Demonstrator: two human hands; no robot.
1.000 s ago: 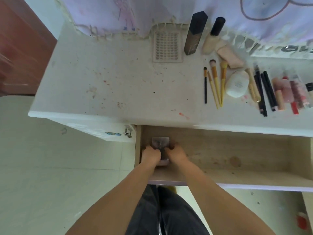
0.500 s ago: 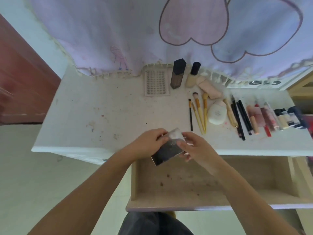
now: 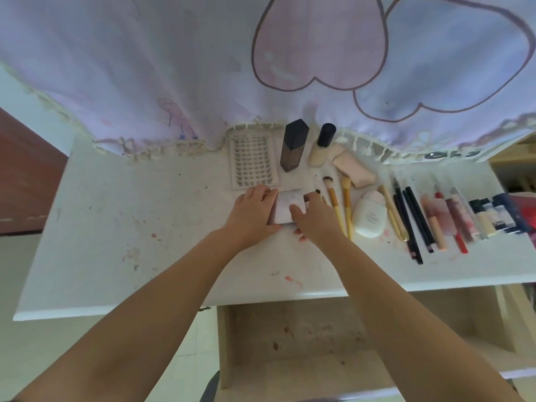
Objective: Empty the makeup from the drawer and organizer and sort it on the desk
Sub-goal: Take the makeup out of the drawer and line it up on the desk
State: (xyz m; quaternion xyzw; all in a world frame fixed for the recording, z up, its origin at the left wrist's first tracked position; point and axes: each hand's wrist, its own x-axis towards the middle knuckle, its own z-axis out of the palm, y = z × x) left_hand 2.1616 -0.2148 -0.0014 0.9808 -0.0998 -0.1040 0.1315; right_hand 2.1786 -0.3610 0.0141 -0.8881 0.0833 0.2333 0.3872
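Both hands rest on the tabletop point(image 3: 121, 227) with a pale compact point(image 3: 287, 206) between them. The left hand point(image 3: 253, 213) grips its left edge and the right hand point(image 3: 314, 217) its right edge, the fingers point(image 3: 295, 211) curled over the lid. The compact lies flat just in front of the lash tray point(image 3: 253, 162) and left of the brushes point(image 3: 339, 204). Below, the drawer point(image 3: 304, 340) stands open.

A pale lilac curtain point(image 3: 174, 59) with big hearts hangs behind the stained white desk point(image 3: 121, 227), above pale floor tiles point(image 3: 43, 343)
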